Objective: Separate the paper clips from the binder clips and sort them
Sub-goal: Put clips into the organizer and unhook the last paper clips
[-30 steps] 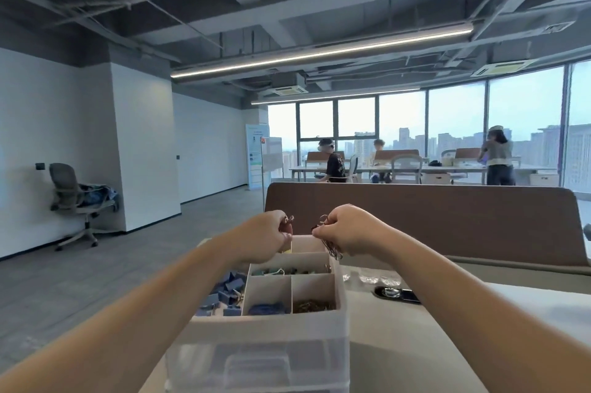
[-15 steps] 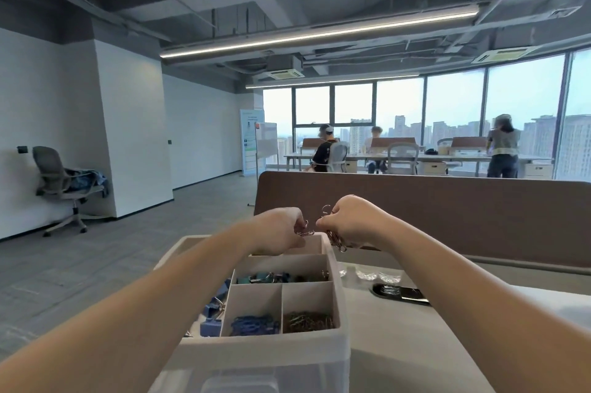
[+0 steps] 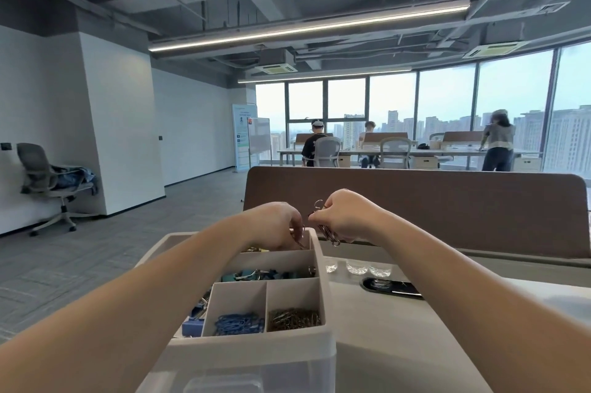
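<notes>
A white compartment box (image 3: 323,290) stands on the desk in front of me. Its near cells hold blue paper clips (image 3: 238,324) and bronze paper clips (image 3: 292,318); a middle cell holds teal binder clips (image 3: 259,275), and blue binder clips (image 3: 193,324) lie in the left section. My right hand (image 3: 343,216) grips a bunch of silver clips (image 3: 327,234) above the box's far right corner. My left hand (image 3: 276,226) reaches down into the far cell and pinches a small silver clip (image 3: 300,244). The far cell's contents are mostly hidden by that hand.
Three small clear cups (image 3: 356,266) stand on the desk right of the box, with a black cable port (image 3: 391,287) just in front of them. A brown divider panel (image 3: 447,210) closes the desk's far edge. People work at desks by the windows.
My left hand has dropped from beside the right hand into the far cell with one clip. The view has tilted down, showing more of the box.
</notes>
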The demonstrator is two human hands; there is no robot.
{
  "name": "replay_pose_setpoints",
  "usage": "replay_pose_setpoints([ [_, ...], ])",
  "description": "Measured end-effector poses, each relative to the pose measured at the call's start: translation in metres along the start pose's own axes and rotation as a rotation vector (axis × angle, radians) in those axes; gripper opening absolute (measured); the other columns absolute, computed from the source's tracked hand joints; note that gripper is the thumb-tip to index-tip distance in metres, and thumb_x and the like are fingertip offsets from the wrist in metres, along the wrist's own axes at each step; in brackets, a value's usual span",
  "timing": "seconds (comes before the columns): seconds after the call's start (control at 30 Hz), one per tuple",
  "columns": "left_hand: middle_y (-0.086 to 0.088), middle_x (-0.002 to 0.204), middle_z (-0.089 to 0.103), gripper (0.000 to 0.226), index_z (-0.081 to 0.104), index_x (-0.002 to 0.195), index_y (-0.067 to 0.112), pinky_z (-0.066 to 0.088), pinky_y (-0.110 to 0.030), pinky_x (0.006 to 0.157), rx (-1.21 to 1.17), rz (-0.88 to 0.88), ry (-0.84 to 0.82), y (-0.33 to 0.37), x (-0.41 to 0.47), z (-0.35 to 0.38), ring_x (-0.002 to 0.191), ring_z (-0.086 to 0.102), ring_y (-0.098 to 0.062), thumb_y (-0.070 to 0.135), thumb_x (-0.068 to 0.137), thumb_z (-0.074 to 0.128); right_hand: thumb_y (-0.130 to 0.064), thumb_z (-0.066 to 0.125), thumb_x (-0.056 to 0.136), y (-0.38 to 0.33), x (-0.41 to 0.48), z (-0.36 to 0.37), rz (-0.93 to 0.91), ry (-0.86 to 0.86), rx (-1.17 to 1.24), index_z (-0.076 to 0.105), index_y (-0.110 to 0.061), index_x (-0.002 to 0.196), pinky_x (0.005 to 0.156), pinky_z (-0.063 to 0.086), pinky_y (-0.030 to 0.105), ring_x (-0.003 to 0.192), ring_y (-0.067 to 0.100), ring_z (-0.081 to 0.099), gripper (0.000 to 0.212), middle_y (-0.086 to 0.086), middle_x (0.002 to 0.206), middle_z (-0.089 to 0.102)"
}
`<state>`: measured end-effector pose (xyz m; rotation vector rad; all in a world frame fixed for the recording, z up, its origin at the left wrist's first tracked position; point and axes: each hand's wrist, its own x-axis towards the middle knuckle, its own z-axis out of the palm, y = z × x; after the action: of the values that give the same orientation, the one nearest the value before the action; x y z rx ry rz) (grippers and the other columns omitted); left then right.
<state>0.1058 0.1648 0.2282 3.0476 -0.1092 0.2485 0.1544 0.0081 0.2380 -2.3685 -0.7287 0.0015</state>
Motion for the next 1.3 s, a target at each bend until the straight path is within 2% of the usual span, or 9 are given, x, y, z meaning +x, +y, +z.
replay_pose_setpoints([
  [0.1,0.004,0.098,0.056,0.019,0.068,0.105,0.02,0.04,-0.018,0.061,-0.013,0.005,-0.009,0.0,-0.001,0.0,0.082,0.052,-0.011,0.021,0.086,0.069,-0.023,0.063,0.092,0.001,-0.002,0.0,-0.011,-0.001,-0.028,0.054,-0.007,0.061,0.051,0.033,0.028,0.052,0.017,0.035,0.036,0.005,0.059,0.039],
  [0.23,0.004,0.108,0.059,0.03,0.065,0.116,0.021,0.043,-0.017,0.066,-0.043,0.004,0.002,-0.001,-0.001,-0.001,0.088,0.054,-0.011,0.016,0.086,0.068,-0.027,0.066,0.089,0.004,-0.001,0.001,0.003,0.031,-0.009,0.059,-0.003,0.07,0.052,0.034,0.028,0.055,0.02,0.038,0.031,0.007,0.062,0.044],
  [0.4,0.003,0.108,0.061,0.036,0.062,0.115,0.019,0.048,-0.023,0.074,-0.09,-0.035,0.028,0.0,0.0,-0.003,0.092,0.056,-0.013,0.022,0.082,0.075,-0.026,0.065,0.088,0.003,0.003,0.003,0.002,0.053,-0.016,0.062,-0.003,0.071,0.056,0.036,0.029,0.058,0.021,0.04,0.029,0.009,0.062,0.047],
  [0.53,0.003,0.11,0.062,0.032,0.063,0.116,0.017,0.048,-0.023,0.079,-0.085,-0.018,0.055,-0.003,-0.005,-0.006,0.096,0.058,-0.014,0.014,0.085,0.071,-0.027,0.067,0.087,0.0,0.005,0.006,-0.011,0.053,-0.012,0.063,0.0,0.072,0.058,0.036,0.031,0.061,0.022,0.041,0.032,0.01,0.065,0.047],
  [0.63,0.002,0.105,0.063,0.019,0.064,0.108,0.017,0.041,-0.017,0.069,-0.103,-0.035,0.137,-0.008,-0.012,-0.01,0.088,0.057,-0.01,0.01,0.09,0.064,-0.029,0.067,0.088,-0.007,0.009,0.009,-0.059,0.045,-0.074,0.066,0.003,0.078,0.059,0.039,0.03,0.065,0.021,0.044,0.033,0.011,0.068,0.051],
  [0.73,0.007,0.089,0.059,0.015,0.061,0.097,0.02,0.036,-0.014,0.059,-0.142,-0.051,0.178,-0.012,-0.022,-0.015,0.073,0.054,-0.007,0.006,0.091,0.058,-0.031,0.069,0.086,-0.014,0.016,0.016,-0.142,0.05,-0.18,0.07,-0.005,0.086,0.069,0.051,0.032,0.076,0.023,0.061,0.026,0.007,0.085,0.069],
  [0.97,0.005,0.091,0.061,0.015,0.064,0.102,0.016,0.04,-0.018,0.062,-0.181,-0.04,0.165,-0.023,-0.047,-0.02,0.075,0.057,-0.007,0.009,0.091,0.056,-0.028,0.078,0.08,-0.034,0.022,0.032,-0.188,-0.078,-0.497,0.067,-0.021,0.097,0.077,0.055,0.032,0.092,0.02,0.066,0.021,-0.002,0.097,0.069],
  [1.17,0.012,0.083,0.056,0.013,0.062,0.102,0.018,0.036,-0.015,0.06,-0.214,-0.02,0.162,-0.026,-0.054,-0.017,0.073,0.055,-0.006,0.009,0.093,0.057,-0.014,0.073,0.084,-0.041,0.016,0.035,-0.225,-0.097,-0.477,0.056,-0.018,0.134,0.081,0.048,0.027,0.106,0.021,0.061,0.052,0.0,0.123,0.063],
  [1.3,0.009,0.086,0.057,0.012,0.063,0.1,0.018,0.035,-0.015,0.06,-0.192,-0.013,0.171,-0.021,-0.057,-0.013,0.075,0.054,-0.008,0.01,0.092,0.058,-0.004,0.064,0.087,-0.038,0.013,0.033,-0.25,-0.027,-0.393,0.063,-0.019,0.124,0.076,0.043,0.025,0.098,0.017,0.058,0.04,-0.001,0.116,0.064],
])
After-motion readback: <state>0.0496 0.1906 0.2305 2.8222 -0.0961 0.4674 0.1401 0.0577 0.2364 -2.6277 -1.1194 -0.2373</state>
